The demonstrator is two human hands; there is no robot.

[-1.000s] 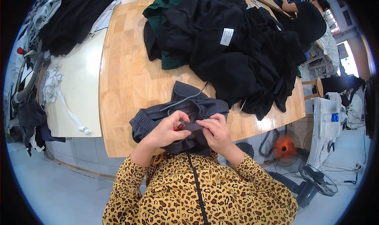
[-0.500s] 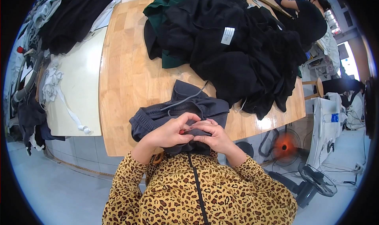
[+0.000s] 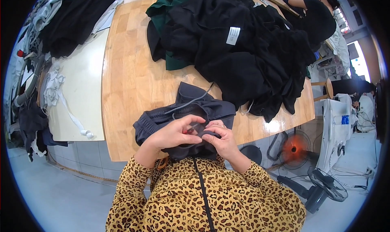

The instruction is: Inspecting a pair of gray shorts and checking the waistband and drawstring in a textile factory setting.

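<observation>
A dark grey garment [image 3: 150, 120] with a gathered elastic edge lies bunched at the table's front edge, against my body. Its grey drawstring [image 3: 187, 103] trails over the top. My left hand [image 3: 172, 133] curls over the cloth, thumb and fingers bent around a small slim tool [image 3: 185, 131] with a red part; its exact kind is mostly hidden by the fingers. Close beside it, my right hand [image 3: 224, 141] pinches a fold of the same garment between thumb and fingers. The two thumb tips nearly meet.
Black garments [image 3: 243, 73] with a white label are heaped across the wooden table [image 3: 130, 69], a dark green one [image 3: 174, 63] underneath. A pale side table [image 3: 77, 98] holds white strips. Fans [image 3: 294, 150] stand at the lower right. Another person [image 3: 319, 22] is at the far right.
My right hand has shifted slightly to the right, with a fold of grey cloth now showing in its pinch. The left hand's fingers have opened a little around the red tool.
</observation>
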